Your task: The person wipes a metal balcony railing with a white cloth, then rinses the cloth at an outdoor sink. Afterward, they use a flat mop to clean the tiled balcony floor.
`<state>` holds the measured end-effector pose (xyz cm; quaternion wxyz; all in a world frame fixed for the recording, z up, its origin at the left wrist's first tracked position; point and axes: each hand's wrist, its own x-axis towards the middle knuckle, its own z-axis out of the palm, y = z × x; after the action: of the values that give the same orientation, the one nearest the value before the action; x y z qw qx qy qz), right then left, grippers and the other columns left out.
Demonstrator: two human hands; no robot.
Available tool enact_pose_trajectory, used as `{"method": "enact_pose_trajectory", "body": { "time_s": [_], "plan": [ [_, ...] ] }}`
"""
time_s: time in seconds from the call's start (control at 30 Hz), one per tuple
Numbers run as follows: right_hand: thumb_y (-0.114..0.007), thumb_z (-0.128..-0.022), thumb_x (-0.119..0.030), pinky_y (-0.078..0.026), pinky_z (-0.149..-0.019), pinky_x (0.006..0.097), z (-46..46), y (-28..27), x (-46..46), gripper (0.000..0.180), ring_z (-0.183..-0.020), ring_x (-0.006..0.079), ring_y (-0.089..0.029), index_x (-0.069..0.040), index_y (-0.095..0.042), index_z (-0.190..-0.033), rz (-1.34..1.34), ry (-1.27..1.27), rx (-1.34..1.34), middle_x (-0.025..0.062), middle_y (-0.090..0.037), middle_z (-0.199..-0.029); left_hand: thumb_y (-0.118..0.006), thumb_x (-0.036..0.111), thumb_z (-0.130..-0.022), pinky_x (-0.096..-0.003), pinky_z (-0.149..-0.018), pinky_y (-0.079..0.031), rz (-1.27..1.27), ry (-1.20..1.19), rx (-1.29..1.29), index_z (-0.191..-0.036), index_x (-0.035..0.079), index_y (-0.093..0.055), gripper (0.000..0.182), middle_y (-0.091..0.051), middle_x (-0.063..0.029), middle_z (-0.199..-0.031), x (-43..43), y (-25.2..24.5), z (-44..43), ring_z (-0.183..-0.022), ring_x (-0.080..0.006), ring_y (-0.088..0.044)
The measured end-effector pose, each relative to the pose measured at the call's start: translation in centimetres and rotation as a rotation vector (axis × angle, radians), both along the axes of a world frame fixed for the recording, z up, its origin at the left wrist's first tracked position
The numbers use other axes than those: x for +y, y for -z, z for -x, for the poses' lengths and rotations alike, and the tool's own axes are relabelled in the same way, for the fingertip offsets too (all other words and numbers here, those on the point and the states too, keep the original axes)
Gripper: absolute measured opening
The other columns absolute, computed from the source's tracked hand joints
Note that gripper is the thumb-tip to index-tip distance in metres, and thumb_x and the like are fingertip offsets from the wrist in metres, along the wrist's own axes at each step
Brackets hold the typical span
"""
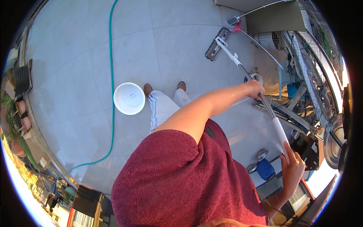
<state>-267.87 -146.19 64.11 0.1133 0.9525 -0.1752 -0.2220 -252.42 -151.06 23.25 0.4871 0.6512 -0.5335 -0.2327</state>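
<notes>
A flat mop (217,44) with a grey rectangular head lies slanted on the tiled floor at the upper right, its head joined to a metal pole by a white joint. My left hand (255,88) grips the middle of the pole, with the arm stretched across in front of my body. Lower right, my right hand (292,167) is around the end of the white handle sleeve. A round white plastic basin (129,98) stands on the floor beside my shoe, left of my legs.
A green hose (111,71) runs along the floor just left of the basin. Near the mop head lie a pink squeegee (237,26) and a long-handled brush (232,20). Metal frames and wire mesh (300,59) line the right side. Flower pots (21,107) stand along the left edge.
</notes>
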Motion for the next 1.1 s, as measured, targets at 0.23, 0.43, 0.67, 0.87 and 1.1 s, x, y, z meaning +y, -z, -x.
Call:
{"method": "enact_pose_trajectory", "body": {
  "time_s": [0.23,0.43,0.67,0.87,1.1],
  "plan": [
    [-0.072,-0.077,-0.005,-0.046,-0.055,0.0399,-3.8,-4.9,-1.4,0.050,-0.059,0.0318,-0.056,-0.013,-0.068,-0.126,-0.223,-0.149,0.011,0.0168,-0.057,-0.074,-0.076,0.031,-0.072,-0.0453,-0.074,-0.051,0.032,-0.182,-0.056,-0.073,0.013,-0.065,0.021,-0.069,-0.0062,-0.078,7.6,-3.6,-2.1,-0.081,-0.0304,-0.067],
    [-0.075,-0.073,-0.004,-0.041,-0.055,0.0395,-10.6,-1.7,-0.5,0.049,-0.058,0.0306,-0.052,-0.010,-0.069,-0.121,-0.448,-0.369,0.068,0.0153,-0.052,-0.070,-0.071,0.023,-0.072,-0.0434,-0.074,-0.046,-0.105,-0.512,-0.095,-0.067,0.011,-0.056,0.020,-0.060,-0.0064,-0.066,21.3,-2.6,-5.8,-0.073,-0.0297,-0.062],
    [-0.077,-0.070,-0.003,-0.042,-0.054,0.0381,-19.3,3.5,4.5,0.051,-0.056,0.0291,-0.053,-0.013,-0.071,-0.120,-0.578,-0.586,-0.098,0.0135,-0.053,-0.068,-0.071,0.016,-0.073,-0.0443,-0.068,-0.044,-0.284,-0.717,-0.105,-0.068,0.010,-0.056,0.017,-0.059,-0.0081,-0.066,35.4,-4.2,-12.0,-0.070,-0.0318,-0.059],
    [-0.077,-0.074,-0.011,-0.043,-0.053,0.0389,-27.1,6.1,12.7,0.047,-0.054,0.0260,-0.054,-0.017,-0.071,-0.120,-0.634,-0.754,-0.165,0.0106,-0.052,-0.066,-0.071,0.014,-0.074,-0.0429,-0.066,-0.045,-0.312,-0.961,-0.302,-0.072,0.008,-0.057,0.015,-0.061,-0.0076,-0.068,47.5,-2.5,-17.5,-0.072,-0.0318,-0.059],
    [-0.075,-0.082,-0.023,-0.046,-0.057,0.0418,-30.6,19.9,27.1,0.053,-0.062,0.0291,-0.060,-0.026,-0.060,-0.133,-0.579,-0.910,-0.066,0.0090,-0.059,-0.073,-0.074,0.015,-0.076,-0.0458,-0.071,-0.047,-0.621,-0.987,-0.187,-0.082,0.013,-0.065,0.012,-0.063,-0.0067,-0.082,63.5,7.7,-20.9,-0.084,-0.0300,-0.061]
  ]
}}
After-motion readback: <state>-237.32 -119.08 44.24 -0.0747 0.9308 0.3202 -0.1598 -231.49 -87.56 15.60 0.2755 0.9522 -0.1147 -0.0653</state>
